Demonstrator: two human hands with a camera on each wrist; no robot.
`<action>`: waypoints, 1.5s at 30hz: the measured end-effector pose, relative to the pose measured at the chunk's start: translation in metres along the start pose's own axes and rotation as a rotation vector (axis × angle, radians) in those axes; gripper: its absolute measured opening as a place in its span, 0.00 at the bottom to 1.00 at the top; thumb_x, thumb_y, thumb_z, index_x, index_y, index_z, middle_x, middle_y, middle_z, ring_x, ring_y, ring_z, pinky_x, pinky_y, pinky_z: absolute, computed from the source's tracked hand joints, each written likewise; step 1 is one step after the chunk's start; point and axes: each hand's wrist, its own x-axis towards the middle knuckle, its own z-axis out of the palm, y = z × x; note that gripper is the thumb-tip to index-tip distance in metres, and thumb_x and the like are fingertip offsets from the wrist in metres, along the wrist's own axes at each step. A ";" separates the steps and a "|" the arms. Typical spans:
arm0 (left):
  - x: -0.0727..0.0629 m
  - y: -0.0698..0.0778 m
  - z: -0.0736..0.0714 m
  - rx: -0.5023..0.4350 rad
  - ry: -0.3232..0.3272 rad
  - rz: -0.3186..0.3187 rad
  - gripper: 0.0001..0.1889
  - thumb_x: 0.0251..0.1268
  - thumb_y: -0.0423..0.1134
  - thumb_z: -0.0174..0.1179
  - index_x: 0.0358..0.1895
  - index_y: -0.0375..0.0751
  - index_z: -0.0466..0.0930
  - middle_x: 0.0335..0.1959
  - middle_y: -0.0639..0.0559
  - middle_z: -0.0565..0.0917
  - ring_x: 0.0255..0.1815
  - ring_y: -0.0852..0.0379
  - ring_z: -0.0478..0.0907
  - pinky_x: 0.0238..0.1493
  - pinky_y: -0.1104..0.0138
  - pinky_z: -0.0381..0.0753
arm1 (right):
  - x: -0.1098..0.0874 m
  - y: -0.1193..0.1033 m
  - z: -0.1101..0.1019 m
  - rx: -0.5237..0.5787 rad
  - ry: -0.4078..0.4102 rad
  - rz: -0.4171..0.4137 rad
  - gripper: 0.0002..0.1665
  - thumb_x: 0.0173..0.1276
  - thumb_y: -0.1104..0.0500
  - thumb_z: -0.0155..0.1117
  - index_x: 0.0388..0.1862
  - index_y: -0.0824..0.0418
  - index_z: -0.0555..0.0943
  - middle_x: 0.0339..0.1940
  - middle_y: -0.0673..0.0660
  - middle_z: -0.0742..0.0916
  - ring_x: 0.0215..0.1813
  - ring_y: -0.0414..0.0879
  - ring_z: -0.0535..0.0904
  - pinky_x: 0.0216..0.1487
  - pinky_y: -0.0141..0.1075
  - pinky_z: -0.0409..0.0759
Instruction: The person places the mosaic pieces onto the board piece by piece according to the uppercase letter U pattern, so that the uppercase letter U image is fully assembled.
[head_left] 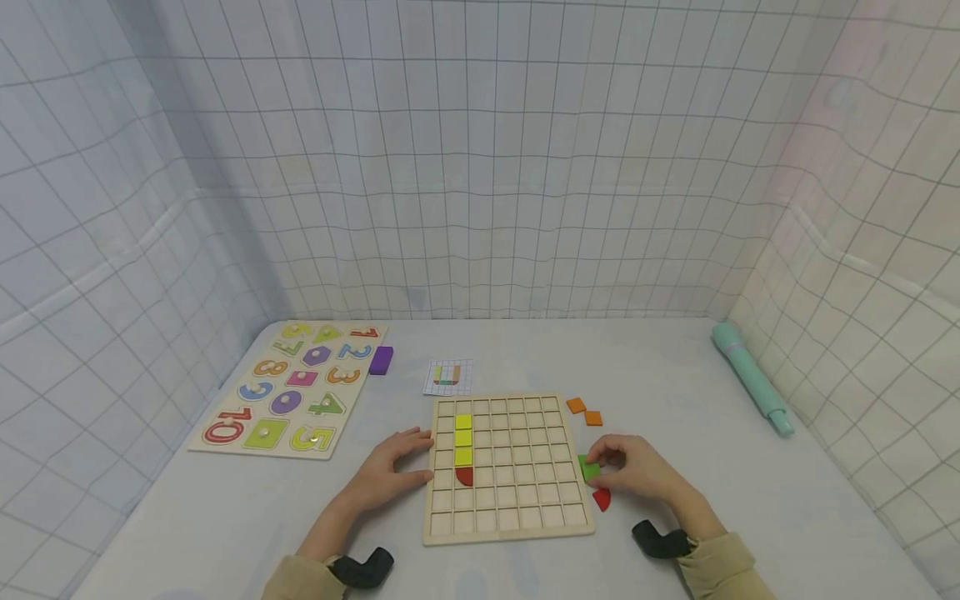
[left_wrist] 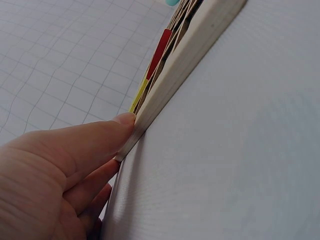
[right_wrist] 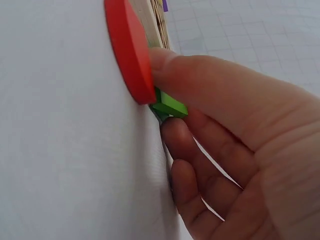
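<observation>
A wooden grid board [head_left: 517,537] lies on the table with three yellow square tiles [head_left: 463,437] and a red quarter-circle tile [head_left: 465,477] in one column. My left hand [head_left: 384,471] rests against the board's left edge, thumb and fingers extended; in the left wrist view the thumb touches the side of the frame [left_wrist: 175,75]. At the right edge, my right hand [head_left: 637,468] pinches a green square tile [head_left: 589,468] between thumb and fingers. The right wrist view shows the green tile [right_wrist: 172,105] tilted, partly hidden by the thumb. Beside it lies another red quarter-circle tile [head_left: 602,499].
Two orange square tiles [head_left: 585,412] lie beyond the right hand. Behind the board is a small pattern card [head_left: 448,377]. A number-and-shape puzzle board [head_left: 285,392] and a purple block [head_left: 381,361] are at left; a teal rolled object [head_left: 752,379] lies at far right.
</observation>
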 end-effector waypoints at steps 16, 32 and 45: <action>0.000 0.004 -0.001 0.007 -0.002 -0.033 0.26 0.55 0.45 0.67 0.56 0.37 0.77 0.63 0.45 0.73 0.70 0.42 0.58 0.72 0.48 0.49 | 0.002 -0.004 -0.001 -0.057 0.067 0.035 0.12 0.50 0.52 0.76 0.33 0.48 0.82 0.34 0.41 0.83 0.40 0.41 0.76 0.48 0.40 0.79; -0.001 0.002 -0.002 -0.003 0.000 -0.012 0.26 0.54 0.44 0.68 0.56 0.36 0.77 0.62 0.44 0.74 0.69 0.41 0.59 0.72 0.48 0.49 | 0.018 -0.031 0.009 0.002 0.176 -0.085 0.13 0.52 0.53 0.75 0.37 0.53 0.84 0.32 0.43 0.84 0.37 0.40 0.79 0.40 0.35 0.79; -0.001 0.001 0.000 -0.002 0.001 -0.016 0.25 0.54 0.43 0.68 0.56 0.37 0.77 0.62 0.45 0.73 0.70 0.42 0.58 0.72 0.49 0.49 | 0.053 -0.077 0.039 0.029 0.109 -0.125 0.12 0.54 0.50 0.74 0.36 0.52 0.84 0.34 0.42 0.84 0.37 0.39 0.79 0.41 0.32 0.80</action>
